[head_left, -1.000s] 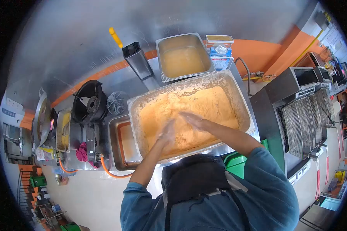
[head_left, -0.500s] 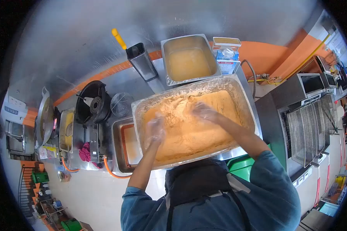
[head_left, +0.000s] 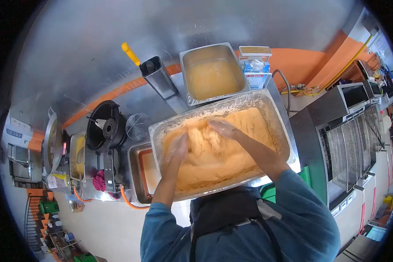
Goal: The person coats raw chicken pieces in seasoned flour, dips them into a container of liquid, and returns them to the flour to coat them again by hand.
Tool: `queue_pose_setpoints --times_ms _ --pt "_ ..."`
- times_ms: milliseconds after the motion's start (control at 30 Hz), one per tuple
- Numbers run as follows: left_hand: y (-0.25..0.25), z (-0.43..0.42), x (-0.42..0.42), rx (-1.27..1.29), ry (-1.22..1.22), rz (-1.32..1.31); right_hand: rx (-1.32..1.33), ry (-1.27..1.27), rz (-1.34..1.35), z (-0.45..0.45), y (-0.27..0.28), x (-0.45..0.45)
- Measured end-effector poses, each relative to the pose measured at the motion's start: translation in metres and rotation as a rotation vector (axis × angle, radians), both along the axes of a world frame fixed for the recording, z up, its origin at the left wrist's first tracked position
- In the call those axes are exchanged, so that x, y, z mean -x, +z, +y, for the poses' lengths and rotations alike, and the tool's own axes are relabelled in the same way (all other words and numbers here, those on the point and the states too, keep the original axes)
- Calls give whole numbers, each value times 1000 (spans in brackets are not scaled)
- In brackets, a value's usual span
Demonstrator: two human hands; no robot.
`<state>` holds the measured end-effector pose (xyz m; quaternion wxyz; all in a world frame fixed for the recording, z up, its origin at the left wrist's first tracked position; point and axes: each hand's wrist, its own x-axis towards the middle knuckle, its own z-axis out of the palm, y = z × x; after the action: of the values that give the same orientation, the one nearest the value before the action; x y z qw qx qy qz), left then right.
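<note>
A large metal pan (head_left: 275, 114) in front of me holds a deep bed of orange-tan breading flour (head_left: 222, 162). My left hand (head_left: 177, 147) is over the left part of the flour, fingers stretched and held upright. Facing it from the right, my right hand (head_left: 223, 129) also has its fingers extended. Both hands look dusted with flour. Between the palms, motion blurs some pale floured pieces (head_left: 203, 139); their kind cannot be made out, nor whether the palms touch them.
Behind the pan stands a deep metal tub (head_left: 187, 72) of cloudy yellowish liquid. A metal holder (head_left: 160, 83) with a yellow-handled tool is left of it. A wire strainer (head_left: 138, 126), black burner (head_left: 104, 125) and shallow tray (head_left: 134, 174) sit left; fryer baskets (head_left: 347, 148) are right.
My right hand has shifted left and my left hand slightly right, so they are closer together. Blurred pale pieces and flour now show between them.
</note>
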<state>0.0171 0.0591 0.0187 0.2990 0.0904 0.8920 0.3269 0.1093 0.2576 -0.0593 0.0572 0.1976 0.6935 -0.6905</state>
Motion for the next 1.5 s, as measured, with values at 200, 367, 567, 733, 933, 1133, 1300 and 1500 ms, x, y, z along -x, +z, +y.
queue_pose_setpoints --times_ms 200,367,567,733,933,1133,1300,1500 --pt "-111 0 14 -358 -95 6 -76 206 213 -23 -40 8" --pt "-97 -24 25 -5 -575 734 -371 396 139 11 -14 -11" --pt "-115 -12 18 -70 -313 448 85 103 666 -4 -93 21" --pt "-82 -23 -3 -430 -356 182 388 322 199 -6 -13 6" --pt "-121 -80 12 -56 -713 457 -331 670 -124 56 -3 -51" --pt "-144 -36 -43 -671 -14 2 -140 103 -40 -39 3 -55" --pt "-35 -42 -40 -364 8 -201 -310 553 -22 10 12 -52" --pt "-82 -42 -52 -215 -288 86 -305 504 -42 -34 2 -61"
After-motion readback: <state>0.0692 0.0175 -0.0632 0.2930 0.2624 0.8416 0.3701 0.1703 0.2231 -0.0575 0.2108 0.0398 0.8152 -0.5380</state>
